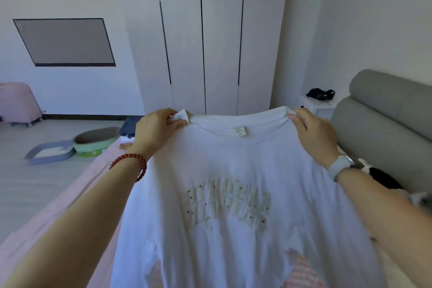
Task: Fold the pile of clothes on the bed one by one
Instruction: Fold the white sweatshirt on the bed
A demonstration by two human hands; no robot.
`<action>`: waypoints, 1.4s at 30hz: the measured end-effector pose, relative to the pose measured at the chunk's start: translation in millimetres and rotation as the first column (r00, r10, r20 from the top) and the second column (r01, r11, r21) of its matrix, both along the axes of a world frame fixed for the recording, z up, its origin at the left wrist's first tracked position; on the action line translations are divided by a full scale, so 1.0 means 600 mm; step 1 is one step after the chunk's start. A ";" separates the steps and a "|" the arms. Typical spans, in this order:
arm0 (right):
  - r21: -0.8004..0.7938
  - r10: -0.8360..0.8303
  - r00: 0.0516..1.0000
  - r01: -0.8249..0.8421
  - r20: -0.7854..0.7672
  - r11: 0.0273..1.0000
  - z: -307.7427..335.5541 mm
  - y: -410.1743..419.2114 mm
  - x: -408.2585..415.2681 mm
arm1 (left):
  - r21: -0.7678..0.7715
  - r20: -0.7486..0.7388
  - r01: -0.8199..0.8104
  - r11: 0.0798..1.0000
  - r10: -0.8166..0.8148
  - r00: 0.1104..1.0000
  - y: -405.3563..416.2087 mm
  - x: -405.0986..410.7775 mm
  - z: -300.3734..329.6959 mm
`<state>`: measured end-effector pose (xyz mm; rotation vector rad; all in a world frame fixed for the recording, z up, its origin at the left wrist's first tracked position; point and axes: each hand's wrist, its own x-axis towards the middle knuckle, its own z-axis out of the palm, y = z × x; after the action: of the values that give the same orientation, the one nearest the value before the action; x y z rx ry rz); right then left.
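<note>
A white shirt [233, 171] hangs spread in the air in front of the person, held up by its two shoulders above the pink bed [77, 194]; its neckline runs between the hands, with a small label [240, 130] showing just below the collar, and pale raised lettering [228, 204] crosses the chest, seen from the inside. The left hand [155, 130] grips the shirt at the left end of the collar; its fingers [174, 121] curl over a bunched tuft of cloth that sticks up past the knuckles. The right hand [314, 131] pinches the other end of the collar; its fingers [298, 121] are closed on the hem with the cloth running under them. A red bead bracelet [131, 164] circles the left wrist; a pale watch [341, 166] sits on the right wrist. The shirt's lower part drops out of view at the bottom edge, with striped pink cloth [301, 271] showing through it there.

A grey padded headboard [383, 112] stands at the right; a white wardrobe [210, 37] fills the far wall; a dark item [320, 94] lies on a white nightstand [315, 105] beside it. On the floor at the left sit a grey tray [50, 152], a green tub [95, 140] and a pink suitcase [18, 103].
</note>
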<state>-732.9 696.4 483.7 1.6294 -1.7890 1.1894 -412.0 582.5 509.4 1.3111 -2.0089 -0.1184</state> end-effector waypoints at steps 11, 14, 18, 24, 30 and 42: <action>0.540 -0.035 0.980 -0.078 0.195 0.838 -0.323 -0.391 -0.067 | 0.329 0.157 -0.203 0.922 0.158 0.975 -0.327 -0.087 -0.312; 0.598 -0.041 0.976 -0.097 0.213 0.796 -0.421 -0.471 -0.074 | 0.339 0.200 -0.261 0.904 0.202 0.959 -0.401 -0.114 -0.411; 0.670 -0.070 0.947 -0.168 0.312 0.723 -0.537 -0.507 -0.058 | 0.464 0.165 -0.319 0.826 0.273 0.948 -0.411 -0.134 -0.544; 0.619 -0.101 0.816 -0.345 0.569 0.705 -0.682 -0.331 0.010 | 0.678 -0.048 -0.280 0.680 0.420 0.906 -0.201 -0.093 -0.734; 0.651 -0.307 0.782 -0.160 0.543 0.742 -0.754 -0.062 0.065 | 0.690 0.102 -0.461 0.557 0.557 0.824 0.094 -0.054 -0.831; 0.608 -0.501 0.378 -0.256 0.778 0.751 -0.747 0.114 0.068 | 0.841 -0.012 -0.331 0.427 0.628 0.778 0.243 0.016 -0.801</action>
<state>-692.2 765.1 35.3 0.9597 -3.3438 1.7013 -402.3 728.1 28.9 2.2289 -1.1628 -1.0227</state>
